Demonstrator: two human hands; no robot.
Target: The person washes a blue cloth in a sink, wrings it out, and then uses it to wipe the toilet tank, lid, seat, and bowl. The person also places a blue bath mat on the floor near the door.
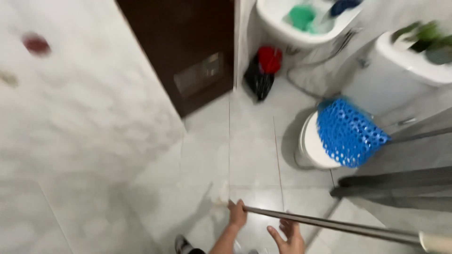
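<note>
Metal pole (pixel 329 225) held low over the tiled floor (pixel 254 155), running rightward to a pale end piece (blurred). Left hand (pixel 237 214) clenched around the near end; right hand (pixel 288 235) released, fingers spread just beneath. Beyond: toilet (pixel 313 146) bearing a blue perforated basket (pixel 349 132); black and red bag (pixel 263 70) beside the dark door (pixel 188 51).

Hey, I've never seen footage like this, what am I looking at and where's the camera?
The camera sits on a person's head and looks down, so this single view shows their own two bare hands in a tiled bathroom. The left hand grips the end of a long metal pole. The right hand is open, just under the pole, not gripping it. On the floor stand a toilet with a blue perforated cover, and a black bag near the dark door. The picture is blurred.
</note>
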